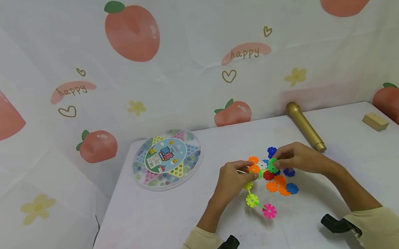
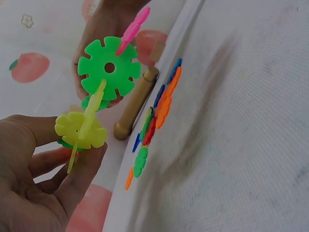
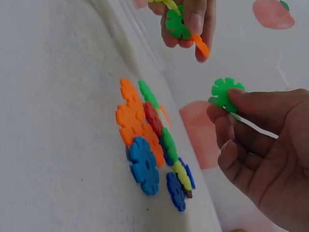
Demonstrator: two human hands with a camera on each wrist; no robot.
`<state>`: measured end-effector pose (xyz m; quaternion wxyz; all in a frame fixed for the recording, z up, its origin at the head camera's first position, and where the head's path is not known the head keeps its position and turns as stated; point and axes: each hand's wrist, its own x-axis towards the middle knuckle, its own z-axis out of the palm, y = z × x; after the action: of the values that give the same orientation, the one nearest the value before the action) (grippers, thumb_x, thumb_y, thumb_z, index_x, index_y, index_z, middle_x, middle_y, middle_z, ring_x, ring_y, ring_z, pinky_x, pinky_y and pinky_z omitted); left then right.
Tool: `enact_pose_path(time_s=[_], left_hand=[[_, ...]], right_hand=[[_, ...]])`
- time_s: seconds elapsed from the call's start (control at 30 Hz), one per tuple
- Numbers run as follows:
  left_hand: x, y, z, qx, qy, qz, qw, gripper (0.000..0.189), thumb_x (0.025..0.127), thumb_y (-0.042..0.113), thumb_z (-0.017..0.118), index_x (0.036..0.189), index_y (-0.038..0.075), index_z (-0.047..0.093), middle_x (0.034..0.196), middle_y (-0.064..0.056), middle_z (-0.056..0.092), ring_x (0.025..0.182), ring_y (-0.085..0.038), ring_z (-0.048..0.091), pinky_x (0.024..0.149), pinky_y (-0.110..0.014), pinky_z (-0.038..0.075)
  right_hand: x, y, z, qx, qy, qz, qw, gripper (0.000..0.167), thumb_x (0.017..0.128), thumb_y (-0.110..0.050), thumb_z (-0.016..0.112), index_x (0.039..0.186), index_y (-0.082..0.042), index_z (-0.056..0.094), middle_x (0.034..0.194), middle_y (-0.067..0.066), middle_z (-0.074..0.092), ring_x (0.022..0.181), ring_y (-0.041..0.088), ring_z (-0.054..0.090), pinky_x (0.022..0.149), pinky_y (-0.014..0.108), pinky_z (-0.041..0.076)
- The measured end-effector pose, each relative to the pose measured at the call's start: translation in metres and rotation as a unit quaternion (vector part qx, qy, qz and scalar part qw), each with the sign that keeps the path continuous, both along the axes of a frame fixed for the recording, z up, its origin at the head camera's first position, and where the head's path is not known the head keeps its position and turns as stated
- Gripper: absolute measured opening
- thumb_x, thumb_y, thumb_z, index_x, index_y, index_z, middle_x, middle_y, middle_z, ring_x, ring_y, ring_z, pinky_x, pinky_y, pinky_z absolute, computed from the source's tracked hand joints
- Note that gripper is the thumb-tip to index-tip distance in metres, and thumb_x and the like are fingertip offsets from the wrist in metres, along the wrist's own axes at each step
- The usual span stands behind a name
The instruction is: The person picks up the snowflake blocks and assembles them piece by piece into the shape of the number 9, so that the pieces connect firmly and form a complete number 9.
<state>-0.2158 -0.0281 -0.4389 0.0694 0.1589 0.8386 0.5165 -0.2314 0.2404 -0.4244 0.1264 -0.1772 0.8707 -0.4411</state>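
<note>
My left hand (image 1: 233,181) pinches a chain of interlocked plastic snowflake discs. In the left wrist view its yellow disc (image 2: 82,129) sits at the fingertips, followed by a large green disc (image 2: 99,60) and a pink disc (image 2: 133,30) seen edge-on. An orange disc (image 3: 201,44) pokes out by the left fingers in the right wrist view. Between thumb and fingers, my right hand (image 1: 301,158) pinches a single green snowflake disc (image 3: 226,93), apart from the chain. Loose discs lie on the table below both hands, among them orange (image 3: 130,121), red (image 3: 153,118) and blue ones (image 3: 143,164).
On the white table (image 1: 124,245), a round Chinese checkers box (image 1: 166,159) lies at the back left. A gold microphone-shaped cylinder (image 1: 305,126) lies behind the right hand. A small wooden block (image 1: 375,121) is at the far right. A patterned cloth (image 1: 185,79) hangs behind.
</note>
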Motion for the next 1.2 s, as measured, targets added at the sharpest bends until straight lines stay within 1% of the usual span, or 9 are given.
enact_pose_path(time_s=[0.17, 0.27, 0.4, 0.53, 0.67, 0.87, 1.0, 1.1, 1.2], left_hand=[[0.000, 0.000, 0.001, 0.004, -0.006, -0.011, 0.9999, 0.038, 0.089, 0.024, 0.088, 0.124, 0.013, 0.080, 0.102, 0.002, 0.077, 0.088, -0.009, 0.071, 0.070, -0.023, 0.060], [0.000, 0.000, 0.002, 0.003, -0.005, -0.015, 0.9999, 0.038, 0.088, 0.024, 0.088, 0.124, 0.013, 0.080, 0.102, 0.002, 0.077, 0.086, -0.008, 0.071, 0.071, -0.023, 0.059], [0.000, 0.000, 0.001, 0.004, -0.001, -0.019, 0.9998, 0.037, 0.089, 0.023, 0.087, 0.123, 0.013, 0.080, 0.103, 0.002, 0.077, 0.086, -0.008, 0.072, 0.071, -0.023, 0.059], [0.001, 0.000, 0.002, 0.006, 0.000, -0.020, 0.9998, 0.036, 0.089, 0.024, 0.087, 0.123, 0.013, 0.080, 0.103, 0.002, 0.077, 0.086, -0.007, 0.072, 0.070, -0.023, 0.059], [0.000, 0.001, 0.001, 0.011, 0.001, -0.020, 0.9998, 0.036, 0.090, 0.026, 0.087, 0.123, 0.012, 0.080, 0.103, 0.002, 0.077, 0.085, -0.006, 0.071, 0.071, -0.022, 0.059], [0.000, 0.002, 0.001, 0.011, 0.007, -0.017, 0.9998, 0.036, 0.090, 0.026, 0.087, 0.122, 0.011, 0.081, 0.102, 0.002, 0.077, 0.084, -0.006, 0.071, 0.070, -0.022, 0.059], [0.000, 0.002, 0.001, 0.009, 0.013, -0.013, 0.9998, 0.037, 0.090, 0.026, 0.087, 0.123, 0.010, 0.080, 0.105, 0.001, 0.078, 0.086, -0.006, 0.072, 0.071, -0.021, 0.059], [0.001, 0.003, 0.002, 0.008, 0.014, -0.009, 0.9998, 0.037, 0.090, 0.025, 0.086, 0.122, 0.008, 0.080, 0.102, 0.001, 0.077, 0.087, -0.006, 0.071, 0.070, -0.020, 0.059], [0.002, 0.003, 0.003, 0.005, 0.013, -0.005, 0.9999, 0.036, 0.090, 0.024, 0.087, 0.122, 0.008, 0.081, 0.096, 0.003, 0.074, 0.086, -0.005, 0.069, 0.069, -0.020, 0.058]], right_hand=[[0.002, -0.005, 0.002, -0.009, 0.010, 0.004, 0.9999, 0.015, 0.101, -0.019, 0.070, 0.106, -0.006, 0.077, 0.096, 0.011, 0.074, 0.087, 0.028, 0.066, 0.077, 0.037, 0.061], [0.004, -0.007, 0.002, -0.025, 0.013, 0.015, 0.9995, 0.015, 0.100, -0.017, 0.071, 0.107, -0.005, 0.077, 0.096, 0.013, 0.074, 0.087, 0.031, 0.067, 0.078, 0.037, 0.061], [0.006, -0.010, 0.003, -0.042, 0.017, 0.028, 0.9986, 0.016, 0.099, -0.016, 0.073, 0.109, -0.003, 0.076, 0.095, 0.016, 0.073, 0.085, 0.036, 0.068, 0.076, 0.038, 0.062], [0.008, -0.013, 0.004, -0.052, 0.016, 0.035, 0.9979, 0.018, 0.100, -0.016, 0.072, 0.110, -0.002, 0.076, 0.099, 0.018, 0.074, 0.087, 0.036, 0.071, 0.078, 0.038, 0.063], [0.010, -0.016, 0.005, -0.061, 0.008, 0.032, 0.9976, 0.018, 0.100, -0.014, 0.072, 0.111, -0.001, 0.076, 0.102, 0.018, 0.075, 0.090, 0.037, 0.074, 0.081, 0.040, 0.065], [0.011, -0.018, 0.005, -0.063, 0.011, 0.018, 0.9978, 0.015, 0.099, -0.015, 0.074, 0.106, -0.002, 0.078, 0.100, 0.018, 0.076, 0.089, 0.036, 0.075, 0.081, 0.039, 0.065], [0.011, -0.019, 0.004, -0.062, 0.015, 0.013, 0.9979, 0.014, 0.098, -0.015, 0.076, 0.104, -0.004, 0.079, 0.099, 0.017, 0.077, 0.089, 0.035, 0.075, 0.081, 0.039, 0.065], [0.011, -0.020, 0.004, -0.058, 0.025, 0.010, 0.9979, 0.013, 0.098, -0.015, 0.077, 0.104, -0.004, 0.081, 0.099, 0.016, 0.077, 0.088, 0.035, 0.075, 0.080, 0.039, 0.065], [0.012, -0.021, 0.003, -0.058, 0.037, 0.008, 0.9976, 0.012, 0.097, -0.013, 0.078, 0.104, -0.004, 0.082, 0.098, 0.015, 0.078, 0.088, 0.035, 0.075, 0.079, 0.038, 0.065]])
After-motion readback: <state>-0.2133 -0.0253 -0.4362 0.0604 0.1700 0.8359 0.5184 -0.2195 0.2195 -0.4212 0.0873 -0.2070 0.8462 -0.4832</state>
